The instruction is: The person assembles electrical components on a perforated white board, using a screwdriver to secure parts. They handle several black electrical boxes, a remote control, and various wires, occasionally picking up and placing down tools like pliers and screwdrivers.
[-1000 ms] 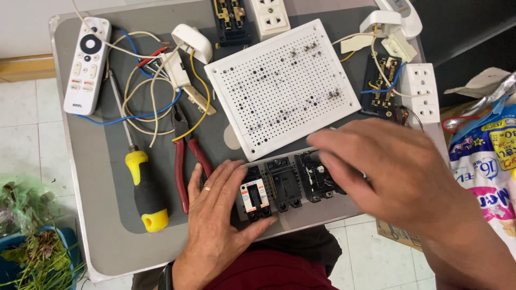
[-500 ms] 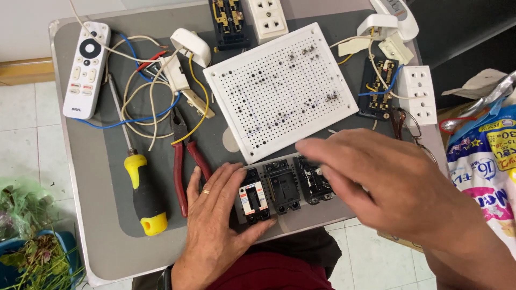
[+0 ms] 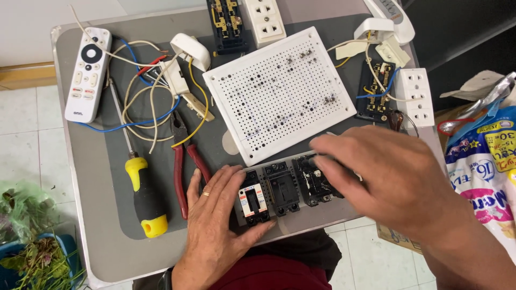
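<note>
Three black breaker switches (image 3: 282, 189) sit side by side near the table's front edge. My left hand (image 3: 217, 215) lies flat beside them, its thumb and fingers holding the leftmost switch with the white and red label (image 3: 251, 198). Over the rightmost switch (image 3: 317, 182) my right hand (image 3: 392, 182) has its fingertips on the switch's top; the fingers are blurred and part of the switch is hidden. A white perforated board (image 3: 279, 94) lies tilted just behind the switches.
Red-handled pliers (image 3: 185, 166) and a yellow-and-black screwdriver (image 3: 142, 196) lie to the left. Loose wires (image 3: 145, 107), a white remote (image 3: 88, 72), and sockets (image 3: 416, 96) ring the board. Bags (image 3: 481, 161) stand off the table's right edge, and a bin of greens (image 3: 27, 252) stands on the floor at left.
My right hand has slid left and forward over the rightmost switch, its fingertips now on its top. The left hand stays on the leftmost switch.
</note>
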